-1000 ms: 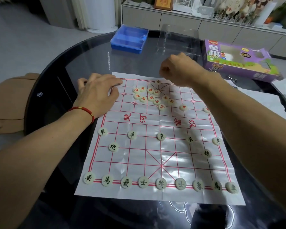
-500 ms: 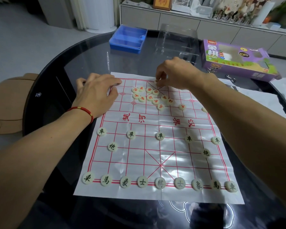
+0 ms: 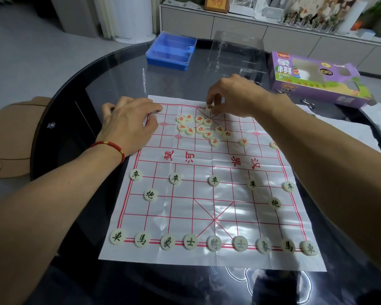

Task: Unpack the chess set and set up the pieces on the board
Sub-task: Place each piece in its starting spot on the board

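**Far rank unfinished; right hand on a red piece at the palace**

The paper board [image 3: 211, 188] lay flat on the dark round glass bench [image 3: 110, 69], creased along its folds. The black-lettered pieces [image 3: 213, 243] stood in order on the near side — nine along the back line, two cannons and five soldiers ahead of them.

The red-lettered pieces [image 3: 198, 128] were not in order. Most sat in a loose cluster on the far half, left of the centre file, some touching one another. Two more lay apart to the right, the outermost partly hidden by the right forearm.

The right hand [image 3: 235, 95] was over the far palace, thumb and forefinger pinching one red piece [image 3: 209, 106] at or just above the back line; whether the piece touched the paper could not be told. The remaining fingers were curled.

The left hand [image 3: 130, 122] rested palm down on the board's far left corner, fingers extended and spread, holding nothing. A red cord bracelet [image 3: 110, 146] circled that wrist.

Beyond the board stood a blue compartment tray [image 3: 172, 51], a clear plastic cover [image 3: 238, 53] beside it, and the purple game box [image 3: 312, 78] at far right — all well apart from the pieces. A tan chair [image 3: 11, 137] stood at the bench's left edge.
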Available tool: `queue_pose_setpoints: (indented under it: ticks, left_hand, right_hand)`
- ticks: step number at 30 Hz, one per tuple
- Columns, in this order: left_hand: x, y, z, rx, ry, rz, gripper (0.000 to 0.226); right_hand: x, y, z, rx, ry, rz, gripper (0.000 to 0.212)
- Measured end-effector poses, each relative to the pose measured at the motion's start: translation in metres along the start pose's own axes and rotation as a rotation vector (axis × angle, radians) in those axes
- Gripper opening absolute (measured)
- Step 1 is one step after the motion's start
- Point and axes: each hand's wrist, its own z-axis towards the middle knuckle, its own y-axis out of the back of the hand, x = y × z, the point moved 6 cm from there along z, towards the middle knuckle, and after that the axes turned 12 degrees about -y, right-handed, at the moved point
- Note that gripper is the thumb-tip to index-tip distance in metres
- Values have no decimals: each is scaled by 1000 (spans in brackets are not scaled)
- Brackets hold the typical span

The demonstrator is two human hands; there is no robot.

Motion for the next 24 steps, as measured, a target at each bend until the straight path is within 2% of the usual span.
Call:
queue_pose_setpoints:
  ticks: [4,8,11,15,18,24]
  left_hand:
    - [0,0,0,2,-1,7,32]
    - [0,-1,1,4,1,2,32]
    - [0,0,0,-1,-4,-2,31]
    - [-2,0,0,-1,0,-8,31]
    - [-2,1,0,-2,3,-7,31]
    - [-2,1,0,6,15,0,31]
  right_hand:
    - [0,3,-4,-11,-20,0,36]
    - [-6,16,-29,-44,4,55,27]
    - [-10,19,-58,8,0,72,22]
    - [-10,12,-84,95,-15,48,31]
    - [-6,8,-85,98,-9,24,34]
    - [-10,8,-78,99,-36,-2,25]
